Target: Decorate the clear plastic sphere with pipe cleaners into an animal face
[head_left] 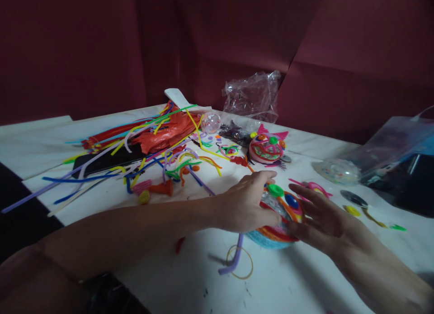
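Observation:
A round craft ball (271, 241) wrapped in blue, red and orange pipe cleaners, with green and blue buttons on top, sits between my hands. My left hand (246, 203) grips it from the left, fingers over its top and thumb across its front. On the right side my right hand (320, 219) holds it with bent, slightly spread fingers. Below the ball, a purple pipe cleaner (233, 259) and a thin yellow rubber band (251, 268) lie on the white table (190, 282). The ball's far side is hidden.
Many coloured pipe cleaners (101, 178) and a red plastic bag (169, 130) lie at left. Further back are a decorated pink ball (266, 149), a clear ball (210, 122) and clear wrapping (251, 97). At right are another clear ball (341, 171) and a dark device (415, 187).

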A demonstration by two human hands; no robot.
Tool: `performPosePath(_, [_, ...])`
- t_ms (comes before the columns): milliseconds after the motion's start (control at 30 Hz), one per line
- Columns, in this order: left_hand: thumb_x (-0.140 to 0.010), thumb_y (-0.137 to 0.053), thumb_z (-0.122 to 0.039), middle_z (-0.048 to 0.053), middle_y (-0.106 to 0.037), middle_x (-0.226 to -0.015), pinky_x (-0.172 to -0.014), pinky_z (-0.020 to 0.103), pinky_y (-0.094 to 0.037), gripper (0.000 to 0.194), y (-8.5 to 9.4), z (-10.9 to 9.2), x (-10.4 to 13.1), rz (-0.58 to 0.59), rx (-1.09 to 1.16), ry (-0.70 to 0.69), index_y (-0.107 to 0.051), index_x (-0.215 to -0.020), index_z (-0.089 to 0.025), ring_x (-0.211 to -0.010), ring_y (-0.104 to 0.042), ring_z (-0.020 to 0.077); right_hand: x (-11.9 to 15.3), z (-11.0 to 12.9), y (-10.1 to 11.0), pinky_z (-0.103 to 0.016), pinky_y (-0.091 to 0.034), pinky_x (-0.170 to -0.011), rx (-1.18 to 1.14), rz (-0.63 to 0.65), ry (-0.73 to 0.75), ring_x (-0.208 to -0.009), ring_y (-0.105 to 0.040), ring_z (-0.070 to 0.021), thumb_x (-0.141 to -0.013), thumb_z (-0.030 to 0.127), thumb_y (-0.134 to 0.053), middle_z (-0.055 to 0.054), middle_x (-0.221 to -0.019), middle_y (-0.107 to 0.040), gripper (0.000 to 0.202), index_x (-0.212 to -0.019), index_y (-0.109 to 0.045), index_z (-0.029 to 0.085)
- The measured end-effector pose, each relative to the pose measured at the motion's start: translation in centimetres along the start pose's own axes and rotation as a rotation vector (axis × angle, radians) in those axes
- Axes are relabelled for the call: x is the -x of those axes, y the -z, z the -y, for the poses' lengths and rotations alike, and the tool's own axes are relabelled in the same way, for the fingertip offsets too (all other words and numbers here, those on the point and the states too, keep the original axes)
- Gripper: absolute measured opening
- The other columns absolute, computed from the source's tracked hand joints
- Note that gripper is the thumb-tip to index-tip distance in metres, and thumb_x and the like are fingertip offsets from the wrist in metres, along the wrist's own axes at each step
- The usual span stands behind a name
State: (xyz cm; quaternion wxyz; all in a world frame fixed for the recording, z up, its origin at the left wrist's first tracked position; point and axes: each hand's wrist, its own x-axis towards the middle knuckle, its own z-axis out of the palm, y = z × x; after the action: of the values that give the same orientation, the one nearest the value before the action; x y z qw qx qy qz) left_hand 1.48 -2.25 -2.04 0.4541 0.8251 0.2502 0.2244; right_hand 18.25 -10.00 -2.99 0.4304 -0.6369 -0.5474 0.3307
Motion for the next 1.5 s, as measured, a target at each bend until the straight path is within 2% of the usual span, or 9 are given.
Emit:
performPosePath(300, [-0.069, -0.057, -0.026, 0.021, -0.030, -0.142, -0.108, 0.042, -0.026, 0.079, -0.2, -0.4, 0.1, -0.010, -0.052, 0.025, -0.026, -0.137, -0.003, -0.131, -0.028, 0.0289, 0.5, -0.4, -0.1, -0.030, -0.053, -0.080, -0.011, 0.014, 0.055, -0.111, -0.049, -0.0289, -0.074, 0.050, -0.069, -0.012, -0.124, -0.051, 0.071, -0.132, -0.044, 0.017])
performPosePath(433, [-0.065, -0.063, -0.035, 0.019, -0.030, -0.143, -0.108, 0.046, -0.026, 0.087, -0.4, -0.3, 0.1, -0.027, -0.074, 0.051, -0.026, -0.138, -0.006, -0.132, -0.028, 0.0307, 0.5, -1.3, -0.2, -0.031, -0.054, -0.077, -0.027, -0.068, 0.092, -0.110, -0.050, -0.0302, -0.072, 0.054, -0.069, -0.010, -0.119, -0.055, 0.069, -0.129, -0.049, 0.020])
performPosePath(567, [-0.063, -0.064, -0.029, 0.020, -0.034, -0.141, -0.106, 0.045, -0.030, 0.085, -0.8, 0.0, 0.0, -0.093, -0.069, 0.030, -0.028, -0.137, -0.006, -0.129, -0.031, 0.0307, -0.1, -2.3, -0.1, -0.036, -0.054, -0.075, 0.028, -0.062, 0.126, -0.106, -0.052, -0.0329, -0.071, 0.057, -0.070, -0.012, -0.118, -0.056, 0.073, -0.130, -0.049, 0.020])
performPosePath(733, [-0.064, -0.065, -0.031, 0.020, -0.033, -0.141, -0.104, 0.047, -0.031, 0.088, -0.9, 0.1, 0.1, -0.100, -0.017, 0.053, -0.025, -0.138, -0.006, -0.129, -0.032, 0.0319, 0.6, -0.8, -0.7, -0.027, -0.053, -0.075, -0.063, -0.073, 0.061, -0.109, -0.051, -0.0270, -0.072, 0.050, -0.070, -0.010, -0.124, -0.052, 0.076, -0.134, -0.042, 0.018])
performPosePath(900, [-0.064, -0.065, -0.033, 0.020, -0.033, -0.142, -0.106, 0.047, -0.028, 0.091, -1.1, 0.2, 0.2, -0.105, -0.030, 0.046, -0.022, -0.139, -0.006, -0.130, -0.030, 0.0313, 1.5, 0.9, -1.4, -0.018, -0.052, -0.072, -0.159, -0.083, -0.006, -0.115, -0.046, -0.0237, -0.067, 0.055, -0.076, -0.008, -0.132, -0.045, 0.086, -0.135, -0.039, 0.018])
performPosePath(1133, [-0.067, -0.060, -0.030, 0.019, -0.034, -0.141, -0.107, 0.046, -0.027, 0.086, -1.2, 0.0, 0.5, -0.100, -0.069, 0.044, -0.020, -0.140, -0.007, -0.132, -0.028, 0.0291, 0.9, 0.0, -1.2, -0.022, -0.054, -0.072, -0.230, -0.067, -0.038, -0.099, -0.057, -0.0254, -0.060, 0.050, -0.082, -0.010, -0.122, -0.054, 0.093, -0.136, -0.037, 0.020])
performPosePath(1267, [-0.067, -0.060, -0.030, 0.019, -0.033, -0.142, -0.107, 0.046, -0.027, 0.087, -1.3, -0.2, 0.5, -0.093, -0.074, 0.040, -0.020, -0.140, -0.006, -0.132, -0.028, 0.0302, 0.7, -0.5, -1.0, -0.016, -0.053, -0.068, -0.224, -0.099, -0.022, -0.103, -0.056, -0.0225, -0.058, 0.048, -0.081, -0.005, -0.120, -0.056, 0.085, -0.130, -0.043, 0.024])
performPosePath(1367, [-0.068, -0.060, -0.030, 0.020, -0.033, -0.142, -0.107, 0.047, -0.027, 0.085, -1.2, -0.3, 0.5, -0.086, -0.091, 0.027, -0.021, -0.140, -0.005, -0.132, -0.027, 0.0309, 0.6, -0.6, -0.9, -0.018, -0.055, -0.066, -0.205, -0.084, -0.006, -0.098, -0.059, -0.0239, -0.057, 0.046, -0.081, -0.005, -0.114, -0.060, 0.084, -0.129, -0.045, 0.025])
performPosePath(1500, [-0.071, -0.058, -0.029, 0.022, -0.032, -0.141, -0.106, 0.046, -0.028, 0.082, -1.1, -0.6, 0.7, -0.075, -0.122, 0.013, -0.021, -0.139, -0.004, -0.131, -0.029, 0.0309, 0.7, -0.4, -0.7, -0.018, -0.055, -0.068, -0.173, -0.053, -0.014, -0.103, -0.056, -0.0236, -0.059, 0.049, -0.079, -0.006, -0.122, -0.054, 0.085, -0.131, -0.042, 0.023])
